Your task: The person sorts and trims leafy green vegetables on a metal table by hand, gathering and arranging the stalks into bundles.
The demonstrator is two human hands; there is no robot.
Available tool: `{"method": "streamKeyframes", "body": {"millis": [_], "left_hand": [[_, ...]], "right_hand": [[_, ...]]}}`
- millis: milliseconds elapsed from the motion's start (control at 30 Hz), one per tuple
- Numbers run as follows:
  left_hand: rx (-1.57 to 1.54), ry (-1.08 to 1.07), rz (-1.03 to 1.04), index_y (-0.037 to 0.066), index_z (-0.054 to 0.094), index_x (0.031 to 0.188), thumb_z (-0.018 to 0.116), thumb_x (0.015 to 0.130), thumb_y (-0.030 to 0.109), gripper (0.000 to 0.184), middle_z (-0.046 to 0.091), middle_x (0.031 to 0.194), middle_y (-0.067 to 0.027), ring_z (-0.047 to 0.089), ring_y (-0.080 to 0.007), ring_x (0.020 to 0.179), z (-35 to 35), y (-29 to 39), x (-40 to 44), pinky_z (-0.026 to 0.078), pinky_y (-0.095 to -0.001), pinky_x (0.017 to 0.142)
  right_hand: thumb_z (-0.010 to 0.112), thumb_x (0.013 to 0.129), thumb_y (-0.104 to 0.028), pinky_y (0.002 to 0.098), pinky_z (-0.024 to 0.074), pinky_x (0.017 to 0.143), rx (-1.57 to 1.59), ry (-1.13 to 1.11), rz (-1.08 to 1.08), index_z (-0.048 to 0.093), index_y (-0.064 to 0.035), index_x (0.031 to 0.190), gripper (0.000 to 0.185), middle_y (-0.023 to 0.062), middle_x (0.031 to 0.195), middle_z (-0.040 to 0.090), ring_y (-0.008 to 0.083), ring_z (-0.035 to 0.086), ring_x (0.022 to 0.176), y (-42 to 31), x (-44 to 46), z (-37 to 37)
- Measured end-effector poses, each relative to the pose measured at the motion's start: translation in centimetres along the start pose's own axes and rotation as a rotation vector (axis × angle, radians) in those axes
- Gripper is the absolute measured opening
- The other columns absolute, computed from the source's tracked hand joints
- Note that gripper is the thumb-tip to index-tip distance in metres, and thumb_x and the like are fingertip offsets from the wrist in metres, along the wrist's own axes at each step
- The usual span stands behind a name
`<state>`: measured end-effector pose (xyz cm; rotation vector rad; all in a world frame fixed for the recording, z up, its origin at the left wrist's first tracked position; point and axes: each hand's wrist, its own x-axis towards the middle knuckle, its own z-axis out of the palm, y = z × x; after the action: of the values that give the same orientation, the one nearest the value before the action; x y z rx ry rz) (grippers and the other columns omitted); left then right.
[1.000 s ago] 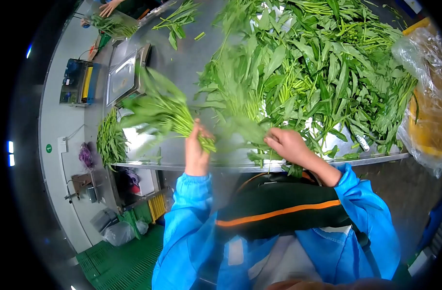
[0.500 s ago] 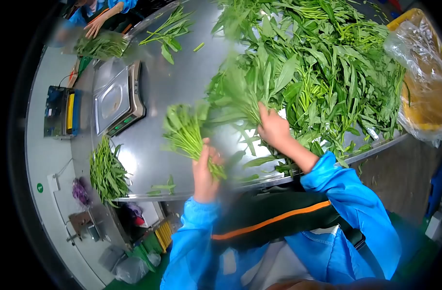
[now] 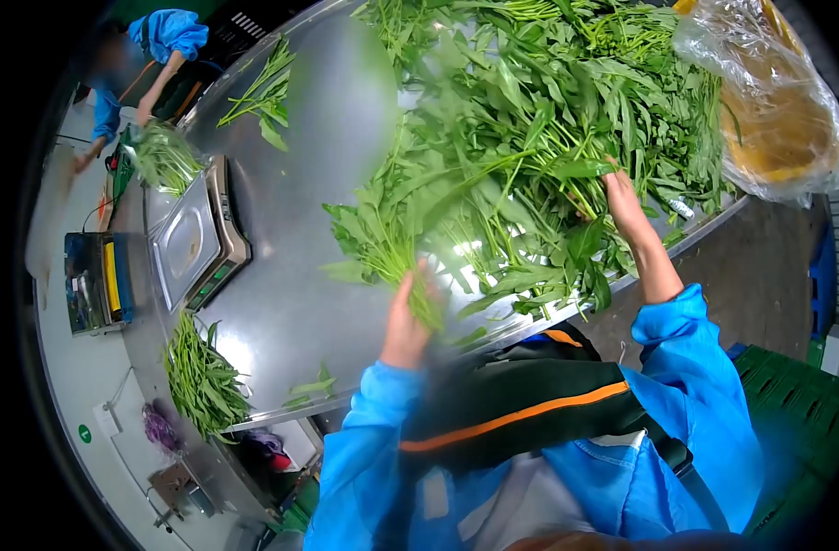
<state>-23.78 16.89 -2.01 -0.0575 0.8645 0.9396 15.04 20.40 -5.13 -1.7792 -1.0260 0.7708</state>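
Observation:
A bunch of water spinach (image 3: 383,253) is gripped in my left hand (image 3: 408,321), its leaves pointing up and away over the steel table. My right hand (image 3: 626,204) is at the near right side of the big water spinach heap (image 3: 539,110), with its fingers curled round some stems. Leaves partly cover those fingers. Loose stems and leaves (image 3: 539,280) lie between the two hands, close to the table's front edge.
A digital scale (image 3: 197,239) stands left on the steel table (image 3: 286,344). Another bunch (image 3: 202,376) lies at the left corner. A plastic-lined yellow crate (image 3: 773,119) is at right. Across the table, a person in blue sleeves (image 3: 172,35) handles bagged greens (image 3: 162,156).
My right hand has moved right, into the heap's near right side. My left hand still holds its bunch, now slightly further right. The view has turned, and the other person's hands have moved.

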Motion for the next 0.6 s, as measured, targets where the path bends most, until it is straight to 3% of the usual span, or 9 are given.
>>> {"method": "streamKeyframes", "body": {"millis": [67, 133, 167, 200, 267, 300, 333, 467, 600], "left_hand": [[-0.131, 0.016, -0.07, 0.007, 0.052, 0.117, 0.055, 0.094, 0.025, 0.03, 0.049, 0.083, -0.0001, 0.046, -0.0085, 0.067, 0.5, 0.0, -0.1, 0.042, -0.0226, 0.062], [-0.123, -0.056, -0.128, 0.007, 0.052, 0.114, 0.054, 0.094, 0.024, 0.026, 0.047, 0.08, 0.0014, 0.044, -0.0077, 0.065, -0.7, -0.4, 0.2, 0.041, -0.0221, 0.06], [-0.117, -0.087, -0.162, 0.008, 0.052, 0.113, 0.054, 0.094, 0.023, 0.024, 0.046, 0.079, 0.0021, 0.043, -0.0073, 0.064, -1.3, -0.5, 0.0, 0.04, -0.0218, 0.059], [-0.057, -0.044, -0.127, 0.008, 0.052, 0.11, 0.054, 0.095, 0.023, 0.022, 0.044, 0.077, 0.0029, 0.042, -0.007, 0.063, -1.4, -0.5, -0.3, 0.039, -0.0215, 0.058], [0.062, 0.037, -0.055, 0.008, 0.051, 0.105, 0.054, 0.095, 0.022, 0.018, 0.042, 0.074, 0.0044, 0.04, -0.0063, 0.06, -1.0, -0.4, -0.7, 0.036, -0.0209, 0.055], [0.087, 0.152, 0.026, 0.009, 0.05, 0.1, 0.053, 0.095, 0.022, 0.014, 0.039, 0.07, 0.0055, 0.036, -0.0055, 0.058, 0.5, -0.3, -1.1, 0.033, -0.0202, 0.052], [0.109, 0.1, 0.089, 0.009, 0.05, 0.099, 0.053, 0.095, 0.022, 0.014, 0.038, 0.07, 0.0054, 0.035, -0.0054, 0.057, 1.2, -0.3, -1.4, 0.033, -0.0201, 0.051], [0.201, -0.006, 0.297, 0.009, 0.051, 0.097, 0.053, 0.095, 0.022, 0.013, 0.036, 0.067, 0.0051, 0.033, -0.0054, 0.055, 4.8, -0.1, -2.5, 0.029, -0.0202, 0.049], [0.276, 0.028, 0.365, 0.01, 0.053, 0.097, 0.057, 0.093, 0.022, 0.014, 0.039, 0.068, 0.0044, 0.035, -0.0066, 0.057, 6.9, -0.9, -3.0, 0.029, -0.0222, 0.051]], "right_hand": [[0.041, 0.094, -0.038, 0.045, 0.0473, 0.086, -0.463, 0.071, -0.397, 0.045, -0.0031, 0.129, 0.049, 0.0258, 0.119, 0.056, 0.0403, 0.059, 0.098, 3.9, 2.8, -1.3], [0.045, 0.091, -0.035, 0.0489, 0.0501, 0.077, -0.7, -0.007, 0.054, 0.037, -0.0043, 0.134, 0.054, 0.0262, 0.111, 0.059, 0.0447, 0.06, 0.087, -3.9, 1.8, -2.5], [0.052, 0.086, -0.032, 0.0474, 0.0514, 0.069, -0.962, 0.013, 0.075, 0.034, -0.0062, 0.134, 0.057, 0.0233, 0.1, 0.063, 0.0415, 0.063, 0.079, -6.1, 1.5, -2.7], [0.06, 0.082, -0.026, 0.0429, 0.0519, 0.059, -1.132, 0.208, -0.199, 0.045, -0.0077, 0.123, 0.047, 0.0182, 0.088, 0.062, 0.0336, 0.063, 0.076, -6.0, 1.1, -2.9], [0.064, 0.078, -0.018, 0.0395, 0.0511, 0.059, -1.125, 0.365, -0.551, 0.055, -0.009, 0.102, 0.028, 0.0119, 0.075, 0.057, 0.0288, 0.06, 0.074, -9.1, 0.2, -2.6], [0.064, 0.076, -0.015, 0.0388, 0.0502, 0.058, -0.963, 0.316, -0.678, 0.057, -0.0091, 0.091, 0.018, 0.0102, 0.074, 0.055, 0.0276, 0.059, 0.072, -10.0, -0.4, -1.4], [0.064, 0.074, -0.012, 0.0381, 0.0493, 0.058, -0.797, 0.266, -0.799, 0.058, -0.0092, 0.08, 0.01, 0.0085, 0.072, 0.053, 0.0263, 0.057, 0.071, -10.9, -1.0, 0.0], [0.061, 0.071, -0.012, 0.0377, 0.0462, 0.065, -0.716, -0.104, -0.948, 0.059, -0.0083, 0.072, 0.005, 0.0086, 0.074, 0.054, 0.0273, 0.055, 0.074, -8.5, -0.5, 6.8], [0.059, 0.074, -0.015, 0.0381, 0.0451, 0.067, -0.763, -0.08, -0.926, 0.059, -0.0076, 0.074, 0.007, 0.009, 0.075, 0.056, 0.0286, 0.055, 0.077, -7.3, 0.9, 9.3]]}}
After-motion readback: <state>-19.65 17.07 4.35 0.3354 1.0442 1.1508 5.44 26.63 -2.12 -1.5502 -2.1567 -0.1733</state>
